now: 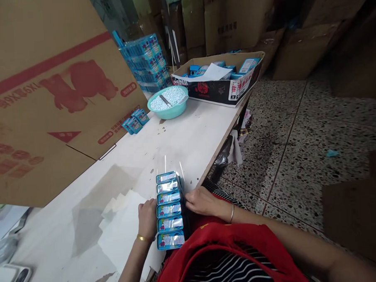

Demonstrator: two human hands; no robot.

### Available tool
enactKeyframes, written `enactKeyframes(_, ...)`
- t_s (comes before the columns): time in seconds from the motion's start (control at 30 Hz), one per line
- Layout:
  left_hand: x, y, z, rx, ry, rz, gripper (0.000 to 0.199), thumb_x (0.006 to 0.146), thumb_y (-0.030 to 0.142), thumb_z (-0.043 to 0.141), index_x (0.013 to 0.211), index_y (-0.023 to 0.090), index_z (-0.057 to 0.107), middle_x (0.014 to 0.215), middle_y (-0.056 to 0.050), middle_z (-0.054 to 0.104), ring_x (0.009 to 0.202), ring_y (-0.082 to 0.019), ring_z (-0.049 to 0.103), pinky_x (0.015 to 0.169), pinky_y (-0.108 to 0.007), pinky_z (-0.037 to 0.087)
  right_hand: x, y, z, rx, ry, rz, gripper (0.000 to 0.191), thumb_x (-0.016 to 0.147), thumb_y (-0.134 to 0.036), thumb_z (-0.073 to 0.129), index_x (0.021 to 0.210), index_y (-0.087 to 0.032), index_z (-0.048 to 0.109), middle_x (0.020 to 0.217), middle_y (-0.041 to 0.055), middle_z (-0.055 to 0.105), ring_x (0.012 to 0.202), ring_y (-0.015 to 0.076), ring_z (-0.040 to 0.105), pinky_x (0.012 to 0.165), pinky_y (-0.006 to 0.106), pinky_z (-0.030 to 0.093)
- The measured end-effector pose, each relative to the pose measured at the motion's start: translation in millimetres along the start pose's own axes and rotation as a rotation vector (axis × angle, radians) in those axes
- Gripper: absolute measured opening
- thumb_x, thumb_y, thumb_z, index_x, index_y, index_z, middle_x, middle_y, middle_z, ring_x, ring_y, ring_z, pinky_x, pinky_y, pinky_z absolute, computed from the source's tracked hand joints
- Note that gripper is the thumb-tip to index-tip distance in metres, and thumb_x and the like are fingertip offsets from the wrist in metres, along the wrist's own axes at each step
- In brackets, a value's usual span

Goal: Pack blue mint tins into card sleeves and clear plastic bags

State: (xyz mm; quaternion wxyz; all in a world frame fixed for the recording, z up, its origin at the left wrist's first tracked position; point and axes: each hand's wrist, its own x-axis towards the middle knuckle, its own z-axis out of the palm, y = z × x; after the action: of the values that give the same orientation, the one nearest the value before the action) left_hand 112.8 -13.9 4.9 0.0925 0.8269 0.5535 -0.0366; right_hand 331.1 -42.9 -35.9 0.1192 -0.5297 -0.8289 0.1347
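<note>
A row of several small blue tins (169, 210) stands near the table's front edge, right before my body. Clear plastic wrap (173, 168) covers the row and sticks up loosely past its far end. My left hand (148, 219) is closed against the left side of the row, its fingertips hidden by the tins. On the opposite side my right hand (201, 201) is closed in a pinch at the edge of the plastic wrap. White paper sheets (123, 231) lie on the table left of my left hand.
A large cardboard carton (90, 120) stands along the left. Farther back are small blue boxes (135, 121), a turquoise bowl (171, 112) of white pellets with tweezers (165, 100), stacked blue packs (147, 61) and an open box (209, 92). A phone (13, 281) lies front left.
</note>
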Motion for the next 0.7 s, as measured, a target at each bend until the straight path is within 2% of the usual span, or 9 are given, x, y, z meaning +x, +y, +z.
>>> enactKeyframes(0.17, -34.5, -1.5, 1.3, -0.017, 0.001, 0.054, 0.017, 0.083, 0.017, 0.043, 0.073, 0.019, 0.057, 0.077, -0.006, 0.064, 0.075, -0.02, 0.057, 0.073, -0.033, 0.032, -14.2, -11.6, -0.4, 0.071, -0.006, -0.025, 0.021, 0.084, -0.023, 0.048, 0.074, -0.016, 0.066, 0.075, 0.0057, 0.072, 0.065, 0.0156, 0.065, 0.055, 0.025, 0.034)
enactKeyframes(0.3, -40.0, -2.7, 6.0, -0.089, 0.061, -0.021, 0.023, 0.084, 0.023, 0.042, 0.065, 0.019, 0.052, 0.069, -0.003, 0.062, 0.066, -0.017, 0.055, 0.069, -0.03, 0.032, -2.6, -17.2, -5.2, 0.084, 0.081, 0.091, 0.021, 0.085, -0.026, 0.049, 0.075, -0.018, 0.066, 0.078, 0.0055, 0.072, 0.067, 0.0162, 0.064, 0.057, 0.025, 0.035)
enactKeyframes(0.43, -36.3, -4.1, 11.4, -0.077, 0.232, -0.133, 0.025, 0.085, 0.025, 0.039, 0.061, 0.02, 0.045, 0.064, -0.001, 0.057, 0.06, -0.015, 0.05, 0.062, -0.028, 0.029, 11.4, -21.0, -9.3, 0.074, 0.198, 0.062, 0.024, 0.088, -0.023, 0.043, 0.079, -0.016, 0.064, 0.079, 0.0066, 0.071, 0.069, 0.0161, 0.064, 0.061, 0.025, 0.036)
enactKeyframes(0.53, -38.1, -4.5, 17.1, -0.041, 0.346, -0.117, 0.029, 0.087, 0.024, 0.036, 0.06, 0.02, 0.042, 0.06, -0.001, 0.053, 0.059, -0.015, 0.049, 0.065, -0.028, 0.03, 12.4, -20.2, -7.1, 0.056, 0.198, 0.019, 0.024, 0.089, -0.022, 0.042, 0.079, -0.015, 0.063, 0.077, 0.0064, 0.071, 0.068, 0.0163, 0.064, 0.061, 0.026, 0.035)
enactKeyframes(0.7, -35.8, -7.9, 19.6, -0.076, 0.456, -0.105, 0.03, 0.09, 0.027, 0.034, 0.063, 0.02, 0.044, 0.062, 0.0, 0.052, 0.059, -0.014, 0.048, 0.068, -0.029, 0.033, 13.6, -16.0, -5.3, 0.021, 0.227, 0.066, 0.026, 0.088, -0.035, 0.046, 0.096, -0.016, 0.061, 0.079, 0.0071, 0.071, 0.066, 0.0183, 0.064, 0.059, 0.026, 0.033)
